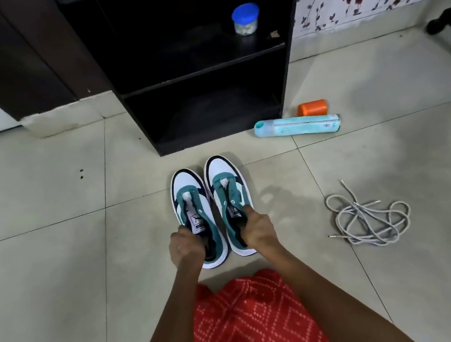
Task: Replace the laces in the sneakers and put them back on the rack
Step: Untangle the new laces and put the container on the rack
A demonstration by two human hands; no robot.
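Red diamond-print cloth [254, 325] nearest. L hand [185, 248] fingers grasp left white-teal sneaker [194, 203], R hand [258, 229] fingers grasp right white-teal sneaker [229, 188], on/just above tiled floor [53, 261], before black wooden rack [207, 107]; grey laces [368, 218] to right.

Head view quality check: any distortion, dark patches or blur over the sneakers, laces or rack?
Head view: wide-angle distortion leans the sides of the rack inward; the rack interior is very dark, detail lost; left sneaker, right sneaker and laces are sharp, evenly lit; a soft shadow falls on the floor right of the right sneaker.
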